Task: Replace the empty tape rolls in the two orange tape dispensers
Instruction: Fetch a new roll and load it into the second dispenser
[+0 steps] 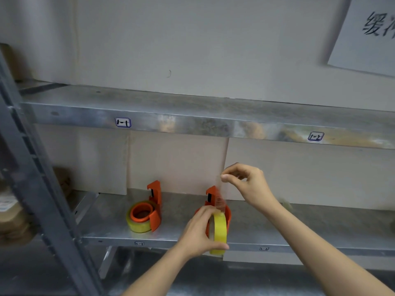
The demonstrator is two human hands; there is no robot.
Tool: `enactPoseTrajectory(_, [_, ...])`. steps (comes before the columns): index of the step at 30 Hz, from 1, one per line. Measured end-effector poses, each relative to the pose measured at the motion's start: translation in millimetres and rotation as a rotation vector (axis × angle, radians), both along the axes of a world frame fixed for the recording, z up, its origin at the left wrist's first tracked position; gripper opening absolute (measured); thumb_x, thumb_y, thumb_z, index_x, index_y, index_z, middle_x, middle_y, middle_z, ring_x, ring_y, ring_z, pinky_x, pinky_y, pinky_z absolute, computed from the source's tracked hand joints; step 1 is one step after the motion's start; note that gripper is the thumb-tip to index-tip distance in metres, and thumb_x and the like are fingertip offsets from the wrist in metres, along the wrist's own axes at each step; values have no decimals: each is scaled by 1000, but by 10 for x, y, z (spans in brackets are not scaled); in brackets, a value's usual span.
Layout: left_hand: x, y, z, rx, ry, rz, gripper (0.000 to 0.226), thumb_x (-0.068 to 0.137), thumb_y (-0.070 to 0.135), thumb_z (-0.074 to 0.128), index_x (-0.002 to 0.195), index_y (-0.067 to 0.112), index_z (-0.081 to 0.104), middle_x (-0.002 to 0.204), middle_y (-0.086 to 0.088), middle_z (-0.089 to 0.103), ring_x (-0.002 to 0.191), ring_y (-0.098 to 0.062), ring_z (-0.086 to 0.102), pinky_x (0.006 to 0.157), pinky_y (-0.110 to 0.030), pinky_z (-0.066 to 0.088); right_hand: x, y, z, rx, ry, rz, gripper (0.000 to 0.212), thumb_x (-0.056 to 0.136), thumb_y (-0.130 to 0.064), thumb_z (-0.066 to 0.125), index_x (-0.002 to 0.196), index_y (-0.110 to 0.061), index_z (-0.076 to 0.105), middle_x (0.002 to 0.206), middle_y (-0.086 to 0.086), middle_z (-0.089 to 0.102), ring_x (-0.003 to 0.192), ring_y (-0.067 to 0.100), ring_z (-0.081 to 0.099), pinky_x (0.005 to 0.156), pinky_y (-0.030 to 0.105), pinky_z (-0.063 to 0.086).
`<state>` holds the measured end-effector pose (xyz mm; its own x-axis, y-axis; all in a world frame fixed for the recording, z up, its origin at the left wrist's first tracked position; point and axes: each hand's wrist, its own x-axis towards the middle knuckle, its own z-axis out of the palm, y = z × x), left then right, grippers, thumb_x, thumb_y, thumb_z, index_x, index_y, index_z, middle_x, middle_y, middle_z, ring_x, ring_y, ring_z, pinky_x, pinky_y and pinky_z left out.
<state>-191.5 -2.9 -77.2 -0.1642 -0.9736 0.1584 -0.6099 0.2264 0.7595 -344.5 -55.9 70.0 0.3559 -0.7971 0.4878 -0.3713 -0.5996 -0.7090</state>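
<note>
Both forearms reach up from the lower edge toward the lower metal shelf (299,229). Left hand (199,231) has its grip clenched around a yellow tape roll (219,231), held on edge at the front lip of the shelf, thumb under the roll and fingers over its top. Right hand (248,181) sits higher and to the right, its grip pinching the free end of a clear tape strip (221,198) between thumb and forefinger; the strip runs down from the pinch to the top of the roll. Directly behind the roll stands the right orange dispenser (213,195), upright on the shelf, partly hidden by the left hand; whether the roll is seated in it cannot be told. Left orange dispenser (155,207) lies further left on the same shelf, well apart from both hands, with a second yellow roll (139,222) mounted on its orange hub. Upper shelf (192,116) carries two small labels on its front edge. Grey upright post (38,178) crosses the left side. White paper sheet (367,33) hangs on the wall at top right
</note>
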Motion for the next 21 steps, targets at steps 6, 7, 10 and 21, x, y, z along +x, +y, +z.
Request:
enactPoseTrajectory(6, [-5,-33,-4,11,-15,-26,99,54,68,81,138,40,37,130,34,34,127,0,40,112,-39,40,-27,7,-8,-9,-7,1,28,79,-17,73,66,-41,65,71,-23,70,64,-3,61,61,6,41])
enactPoseTrajectory(7, [10,-44,-1,11,-3,-23,104,52,69,82,141,39,36,136,31,36,130,-2,40,112,-39,39,-33,4,-15,-7,-10,0,29,78,-16,73,66,-41,65,70,-22,70,64,-3,61,61,7,41])
enactPoseTrajectory(10, [104,-80,-8,29,40,25,109,46,71,82,141,48,33,137,29,41,132,-5,42,112,-34,38,-47,-10,-35,6,-24,-4,28,77,-14,74,66,-38,67,69,-18,71,63,-2,62,61,10,44])
enactPoseTrajectory(21, [454,-330,-309,187,-191,236,116,64,65,80,156,26,20,163,1,24,148,-20,25,119,-36,24,-131,-50,-40,-7,-29,-68,18,78,-20,73,71,-36,71,78,-16,73,74,5,67,69,16,50])
